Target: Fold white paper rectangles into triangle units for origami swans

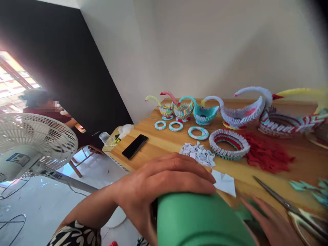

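My left hand (164, 186) lies curved over the top of a roll of green paper (197, 220) at the table's near edge, fingers wrapped on it. My right hand (271, 223) rests lower right with fingers stretched flat on a dark green sheet (244, 213). A folded white paper (225, 182) lies just past my left fingertips. Scissors (287, 205) lie to the right of my right hand.
On the wooden table (159, 140) stand several paper swans (183, 109), paper rings (198, 132), a ringed base (229, 143), white folded pieces (197, 153), red pieces (266, 153), teal pieces (311, 189) and a black phone (135, 146). A white fan (33, 143) and another person (48, 107) are at left.
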